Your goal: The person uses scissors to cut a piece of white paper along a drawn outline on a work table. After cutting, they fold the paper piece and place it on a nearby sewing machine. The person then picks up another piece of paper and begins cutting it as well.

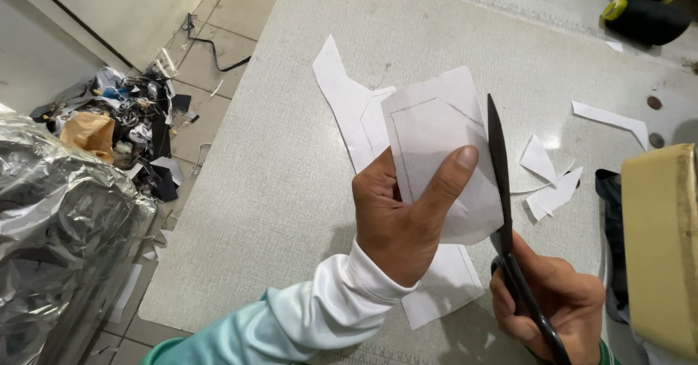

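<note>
Left hand (396, 223) grip pinches white paper piece (436, 139) with pencilled outline; right hand (556, 303) grip wraps black scissors (502, 190), blade at paper's edge. Offcuts (552, 183) on grey surface (291, 154).

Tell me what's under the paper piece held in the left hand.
Under the held paper piece lies a larger white paper offcut on the grey table. The left hand and the paper hide the middle of the offcut.
</note>
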